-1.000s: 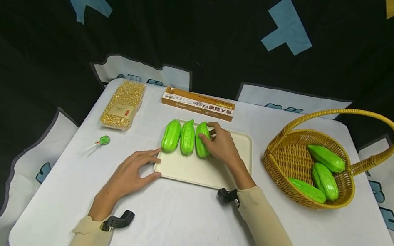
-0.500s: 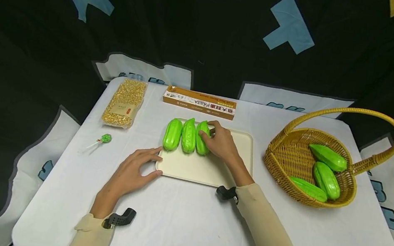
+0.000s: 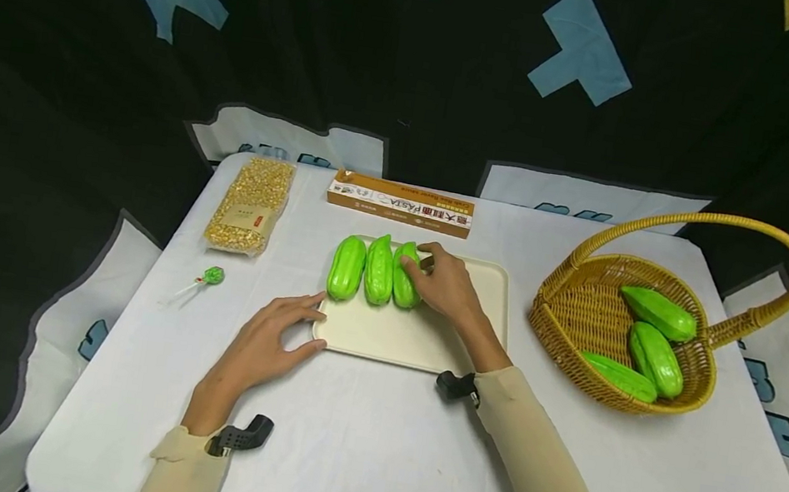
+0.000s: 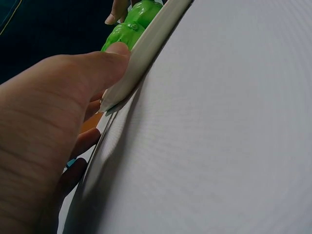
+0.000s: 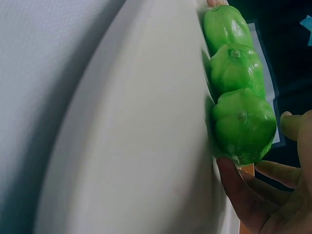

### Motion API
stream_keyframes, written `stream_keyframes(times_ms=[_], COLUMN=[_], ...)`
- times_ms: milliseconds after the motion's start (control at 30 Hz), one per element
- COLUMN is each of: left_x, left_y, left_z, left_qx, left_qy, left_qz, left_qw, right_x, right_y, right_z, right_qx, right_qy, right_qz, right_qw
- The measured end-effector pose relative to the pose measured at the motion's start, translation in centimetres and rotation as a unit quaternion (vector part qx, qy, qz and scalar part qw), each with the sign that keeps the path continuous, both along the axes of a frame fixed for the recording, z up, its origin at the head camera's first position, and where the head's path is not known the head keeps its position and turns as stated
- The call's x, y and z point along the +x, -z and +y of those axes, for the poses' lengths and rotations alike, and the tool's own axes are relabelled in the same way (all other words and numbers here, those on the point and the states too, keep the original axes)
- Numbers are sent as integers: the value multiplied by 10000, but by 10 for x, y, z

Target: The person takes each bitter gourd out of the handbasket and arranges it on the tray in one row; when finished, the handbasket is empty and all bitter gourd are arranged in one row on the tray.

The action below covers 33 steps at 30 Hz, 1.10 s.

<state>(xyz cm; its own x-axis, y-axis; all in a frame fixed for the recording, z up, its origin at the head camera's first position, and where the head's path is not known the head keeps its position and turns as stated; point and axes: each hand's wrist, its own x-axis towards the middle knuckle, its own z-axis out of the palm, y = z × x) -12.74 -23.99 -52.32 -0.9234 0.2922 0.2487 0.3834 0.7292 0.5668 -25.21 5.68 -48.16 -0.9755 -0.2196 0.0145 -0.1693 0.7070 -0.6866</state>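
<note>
Honestly not much has changed from a second ago: both hands sit where they were, the view just drifted a touch, and the right fingers look a bit looser on the gourd now.

Biggest first: the white surface [image 3: 374, 445] carries everything. The wicker basket [image 3: 691, 397] sits off to the right with three green gourds in it, well apart from the hands. The cream tray [image 3: 459, 322] is in the middle, with three gourds lined up side by side along its left part, touching one another.

The right hand [image 3: 445, 287] lies against the rightmost gourd [image 3: 405, 275] of that row, fingers curled round its right side and far end (the wrist view shows the thumb under it and fingertips just behind). The left hand [image 3: 271, 340] lies flat on the surface at the tray's near left corner, fingers relaxed, thumb pressed against the rim.

Behind the tray lie a pasta box [image 3: 400, 203] and a corn bag [image 3: 251, 204]; a small lollipop [image 3: 210, 276] lies left.
</note>
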Motion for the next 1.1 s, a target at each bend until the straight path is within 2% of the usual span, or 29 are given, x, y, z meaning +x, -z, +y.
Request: stream_keyframes(times_ms=[267, 500, 800, 1100], left_x=[0, 0, -2, -2], left_y=[1, -1, 1, 0], left_z=[2, 1, 0, 2], left_qx=[-7, 89, 17, 50], left_qy=[27, 37, 31, 14], left_qz=[32, 126, 4, -52], left_qw=[10000, 9999, 10000, 10000], right_x=[9, 22, 51, 80], right_y=[-7, -23, -48, -66], right_z=[16, 39, 82, 135], right_qx=[147, 28, -24, 195], right_qy=[-9, -379, -719, -677], right_qz=[89, 479, 956, 1225], right_qw=[9999, 9981, 9928, 9900])
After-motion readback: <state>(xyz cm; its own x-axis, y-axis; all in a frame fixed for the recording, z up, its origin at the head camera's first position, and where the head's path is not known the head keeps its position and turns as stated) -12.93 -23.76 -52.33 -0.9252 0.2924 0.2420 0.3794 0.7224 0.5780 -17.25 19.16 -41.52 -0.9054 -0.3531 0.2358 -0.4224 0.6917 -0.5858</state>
